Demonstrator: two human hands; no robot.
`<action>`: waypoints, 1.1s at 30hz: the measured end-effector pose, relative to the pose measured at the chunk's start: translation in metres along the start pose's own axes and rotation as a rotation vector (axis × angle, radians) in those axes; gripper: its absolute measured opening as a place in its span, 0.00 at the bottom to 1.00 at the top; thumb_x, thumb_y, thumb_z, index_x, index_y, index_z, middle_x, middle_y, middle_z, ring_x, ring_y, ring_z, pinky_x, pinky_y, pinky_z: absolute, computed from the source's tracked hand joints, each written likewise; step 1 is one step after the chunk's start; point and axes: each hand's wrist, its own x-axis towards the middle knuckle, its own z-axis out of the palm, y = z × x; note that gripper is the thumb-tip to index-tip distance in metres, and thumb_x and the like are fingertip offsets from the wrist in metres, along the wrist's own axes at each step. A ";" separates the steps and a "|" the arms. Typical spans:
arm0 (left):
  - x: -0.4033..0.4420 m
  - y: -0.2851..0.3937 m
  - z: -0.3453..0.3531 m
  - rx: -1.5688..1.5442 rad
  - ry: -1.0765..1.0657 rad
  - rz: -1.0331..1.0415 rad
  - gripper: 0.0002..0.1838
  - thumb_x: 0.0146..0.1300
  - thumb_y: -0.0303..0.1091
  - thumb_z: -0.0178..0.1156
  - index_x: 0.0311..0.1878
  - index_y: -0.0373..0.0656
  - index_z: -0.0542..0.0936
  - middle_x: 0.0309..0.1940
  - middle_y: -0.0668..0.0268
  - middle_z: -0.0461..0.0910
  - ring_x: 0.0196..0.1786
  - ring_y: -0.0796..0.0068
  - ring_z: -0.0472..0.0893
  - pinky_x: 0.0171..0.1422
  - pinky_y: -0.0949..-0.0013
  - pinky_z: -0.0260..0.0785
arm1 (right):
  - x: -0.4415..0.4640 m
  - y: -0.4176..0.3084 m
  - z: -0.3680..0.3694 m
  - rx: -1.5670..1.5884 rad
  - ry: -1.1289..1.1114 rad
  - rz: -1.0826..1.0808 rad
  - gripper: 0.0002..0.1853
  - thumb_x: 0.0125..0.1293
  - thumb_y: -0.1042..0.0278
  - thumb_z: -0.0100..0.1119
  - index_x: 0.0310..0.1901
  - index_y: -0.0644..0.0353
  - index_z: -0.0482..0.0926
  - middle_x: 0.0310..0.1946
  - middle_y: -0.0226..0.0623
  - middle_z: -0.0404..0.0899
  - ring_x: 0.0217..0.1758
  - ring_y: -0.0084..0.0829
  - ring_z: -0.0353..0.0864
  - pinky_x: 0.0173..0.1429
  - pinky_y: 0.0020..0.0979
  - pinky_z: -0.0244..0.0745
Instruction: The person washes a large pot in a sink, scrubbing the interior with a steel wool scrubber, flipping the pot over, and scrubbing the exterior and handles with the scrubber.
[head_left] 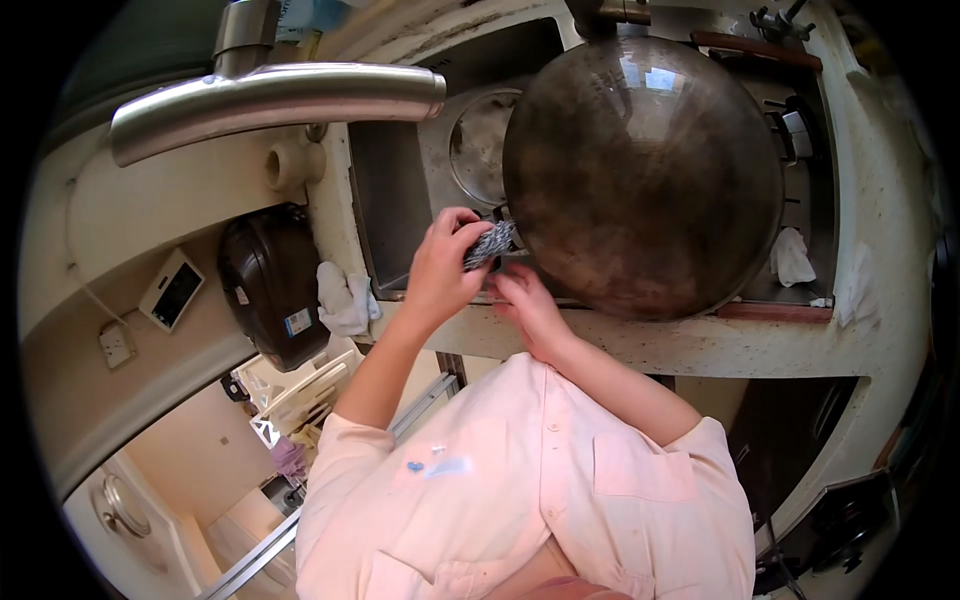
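My left hand [445,265] is closed around a grey, wiry metal scrubber [488,247], which touches or nearly touches the left edge of a large, dark, round pan [645,180]. Just below it, my right hand [530,305] is near the pan's lower left edge; its fingers are partly blurred, and whether they grip anything is unclear. The pan lies over the metal sink [390,190] and hides much of it. Left of the pan, a round metallic item [485,145] shows in the sink.
A curved metal faucet [280,98] extends across the upper left. White cloths lie on the left counter edge [345,298] and right of the pan [792,257]. A dark brown appliance [272,285] stands at the left. Reddish-brown bars [770,312] lie along the right part of the sink.
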 end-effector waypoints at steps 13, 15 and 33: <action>0.064 -0.019 0.033 0.224 -0.133 -0.301 0.18 0.39 0.33 0.58 0.37 0.38 0.74 0.33 0.51 0.76 0.37 0.49 0.75 0.42 0.56 0.68 | 0.039 0.003 0.001 0.364 0.193 -0.086 0.06 0.59 0.60 0.59 0.35 0.48 0.76 0.26 0.20 0.73 0.30 0.14 0.68 0.34 0.19 0.61; 0.047 -0.011 0.045 0.303 0.088 -0.141 0.18 0.41 0.33 0.59 0.38 0.37 0.74 0.34 0.54 0.74 0.36 0.49 0.74 0.43 0.58 0.68 | 0.042 0.000 0.002 0.369 0.180 -0.128 0.05 0.59 0.60 0.59 0.34 0.49 0.77 0.27 0.20 0.73 0.30 0.13 0.69 0.33 0.19 0.61; 0.045 -0.002 0.041 0.132 0.066 -0.233 0.14 0.42 0.33 0.61 0.32 0.34 0.74 0.36 0.49 0.72 0.40 0.49 0.74 0.45 0.57 0.67 | 0.048 0.001 -0.007 0.193 0.249 -0.138 0.05 0.58 0.59 0.57 0.30 0.47 0.76 0.25 0.18 0.74 0.29 0.13 0.68 0.33 0.19 0.60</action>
